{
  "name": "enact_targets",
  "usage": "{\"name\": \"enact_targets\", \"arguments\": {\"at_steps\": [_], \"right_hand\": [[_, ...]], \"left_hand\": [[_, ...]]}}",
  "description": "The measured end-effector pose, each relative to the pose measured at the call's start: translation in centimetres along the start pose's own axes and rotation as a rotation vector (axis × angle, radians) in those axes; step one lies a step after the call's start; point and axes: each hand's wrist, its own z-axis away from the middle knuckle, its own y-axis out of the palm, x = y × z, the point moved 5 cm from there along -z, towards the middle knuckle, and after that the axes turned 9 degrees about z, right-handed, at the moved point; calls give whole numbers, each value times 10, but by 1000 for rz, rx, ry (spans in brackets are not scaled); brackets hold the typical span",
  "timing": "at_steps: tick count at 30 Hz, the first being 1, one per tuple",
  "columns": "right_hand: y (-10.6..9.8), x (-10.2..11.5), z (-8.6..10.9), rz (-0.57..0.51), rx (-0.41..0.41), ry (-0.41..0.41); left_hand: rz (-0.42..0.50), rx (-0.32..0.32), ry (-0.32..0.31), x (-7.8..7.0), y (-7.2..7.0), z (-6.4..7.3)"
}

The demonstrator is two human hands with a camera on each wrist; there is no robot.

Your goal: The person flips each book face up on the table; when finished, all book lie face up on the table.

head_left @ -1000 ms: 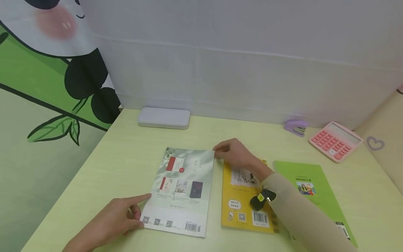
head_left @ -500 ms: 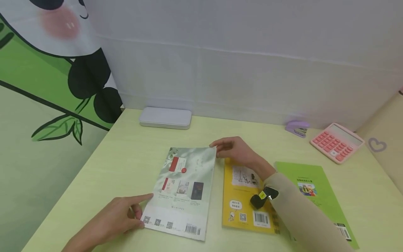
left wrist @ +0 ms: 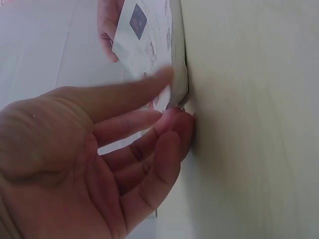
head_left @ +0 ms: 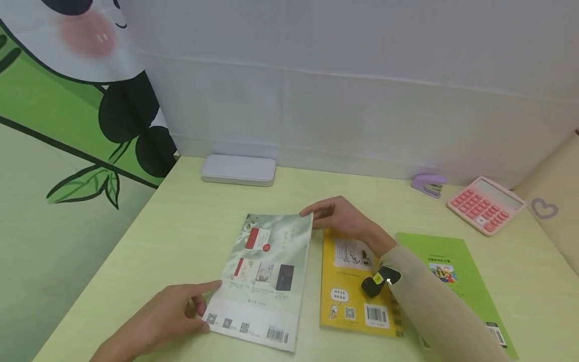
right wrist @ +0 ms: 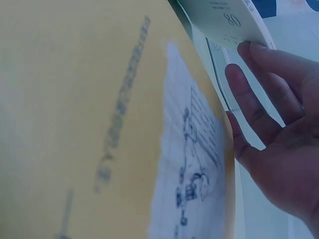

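A pale green magazine [head_left: 267, 281] lies back cover up in the head view, its far right corner raised from the table. At that corner my right hand [head_left: 336, 217] pinches the edge. The right wrist view shows the magazine's underside [right wrist: 222, 20], marked 08, at my right fingertips [right wrist: 245, 49]. My left hand [head_left: 165, 314] holds the near left edge. In the left wrist view its fingers [left wrist: 164, 159] are curled against the magazine's edge [left wrist: 178, 55]. A yellow spiral-bound book [head_left: 348, 311] lies under my right forearm, and a green book [head_left: 452, 251] is partly hidden by the sleeve.
A grey flat case [head_left: 238, 170] sits at the back left of the table [head_left: 181, 231]. A purple stapler [head_left: 427, 185] and a pink calculator [head_left: 486, 205] are at the back right. A white cloth [head_left: 353, 120] hangs behind the table.
The magazine has shifted slightly right and toward me, and its far right corner has risen. My right hand has moved slightly left relative to the table; the books have stayed put.
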Motion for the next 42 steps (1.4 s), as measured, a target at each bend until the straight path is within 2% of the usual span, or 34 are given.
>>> {"name": "enact_targets", "arguments": {"at_steps": [3, 12, 17, 23, 28, 31, 37, 42], "right_hand": [[1, -2, 0, -21, 15, 19], [2, -5, 1, -50, 7, 45], [2, -6, 1, -61, 1, 38], [0, -4, 2, -54, -37, 34], [-3, -4, 1, -38, -73, 24], [-4, -4, 1, -27, -92, 18], [-5, -4, -1, -10, -119, 30], [-5, -5, -1, -13, -132, 40]], "left_hand": [[-45, -4, -31, -3, 3, 2], [-298, -57, -30, -6, 11, 4], [-374, -39, -52, -8, 16, 3], [-472, -31, -32, -13, 23, 4], [-540, -26, -23, -18, 28, 3], [-568, -47, -13, -21, 30, 4], [-599, -89, -1, -23, 33, 5], [-626, -94, 8, -22, 34, 5]]}}
